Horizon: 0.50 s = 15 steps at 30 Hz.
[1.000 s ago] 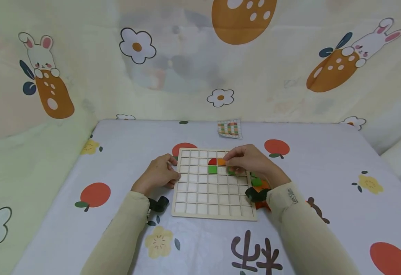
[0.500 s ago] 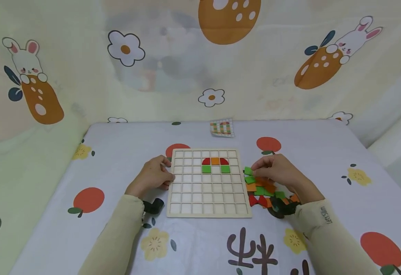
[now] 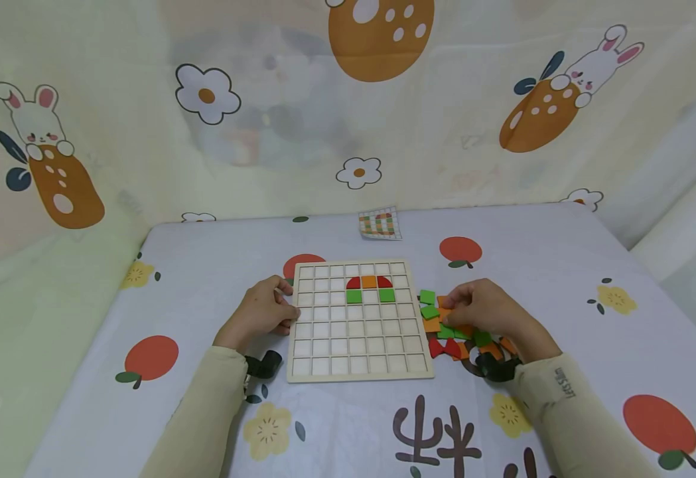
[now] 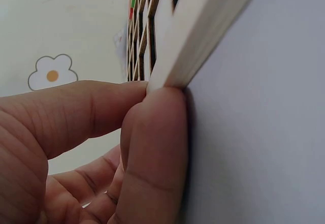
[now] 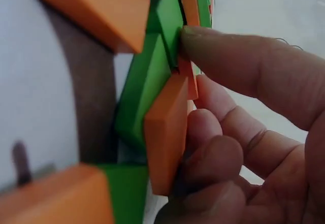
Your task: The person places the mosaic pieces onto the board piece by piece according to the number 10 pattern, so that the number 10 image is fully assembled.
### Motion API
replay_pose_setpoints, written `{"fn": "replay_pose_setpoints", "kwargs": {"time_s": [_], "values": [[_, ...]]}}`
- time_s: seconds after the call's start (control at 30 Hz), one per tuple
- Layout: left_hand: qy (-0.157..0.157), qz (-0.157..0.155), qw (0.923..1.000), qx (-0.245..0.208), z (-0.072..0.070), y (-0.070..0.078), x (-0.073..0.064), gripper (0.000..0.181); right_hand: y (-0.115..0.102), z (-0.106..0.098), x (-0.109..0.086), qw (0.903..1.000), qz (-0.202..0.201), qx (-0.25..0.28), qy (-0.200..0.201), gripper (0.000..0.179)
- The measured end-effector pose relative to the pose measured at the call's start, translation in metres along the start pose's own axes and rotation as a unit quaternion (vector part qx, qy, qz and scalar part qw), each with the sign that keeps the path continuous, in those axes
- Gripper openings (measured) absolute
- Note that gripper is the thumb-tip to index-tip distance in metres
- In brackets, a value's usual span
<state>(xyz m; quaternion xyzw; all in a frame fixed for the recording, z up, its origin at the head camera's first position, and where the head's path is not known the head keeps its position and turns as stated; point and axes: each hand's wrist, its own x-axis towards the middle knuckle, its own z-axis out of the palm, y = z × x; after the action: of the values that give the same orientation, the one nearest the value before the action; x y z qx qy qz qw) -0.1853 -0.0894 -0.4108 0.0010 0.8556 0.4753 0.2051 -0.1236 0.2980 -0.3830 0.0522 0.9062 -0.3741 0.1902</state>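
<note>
Board lay flat on the patterned tablecloth, in front of the person, with only five cells filled. Done so far: in the second row from the far edge, two rounded red pieces with an orange square between them; in the row below, two green squares, one under each red, the cell between them bare. All other cells were bare, including every row nearer the person. A small card beyond the board showed a coloured grid pattern, too small to read cell by cell, though it appeared to have many more coloured cells. If it was the model, the work was judged to be at an early stage. Stock left: a loose heap just beside the board's right edge, green and orange pieces mostly, with bow-like red pieces at its near side. Left hand: finger and thumb pinched the board's left rim. Right hand: over the heap, fingers bent, thumb and fingertips close together at the orange pieces; could not tell whether one was gripped or merely touched.
</note>
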Motion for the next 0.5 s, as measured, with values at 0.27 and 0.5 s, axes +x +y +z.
{"fn": "replay_pose_setpoints", "kwargs": {"time_s": [0.27, 0.5], "values": [[-0.007, 0.005, 1.0, -0.003, 0.0002, -0.0009, 0.002, 0.037, -0.0032, 0.0013, -0.0046, 0.9998, 0.008, -0.015, 0.013, 0.02], [-0.005, 0.003, 1.0, 0.001, 0.0021, 0.001, 0.0031, 0.038, 0.0008, 0.0019, -0.0051, 0.9997, 0.007, -0.004, 0.023, 0.02]]}}
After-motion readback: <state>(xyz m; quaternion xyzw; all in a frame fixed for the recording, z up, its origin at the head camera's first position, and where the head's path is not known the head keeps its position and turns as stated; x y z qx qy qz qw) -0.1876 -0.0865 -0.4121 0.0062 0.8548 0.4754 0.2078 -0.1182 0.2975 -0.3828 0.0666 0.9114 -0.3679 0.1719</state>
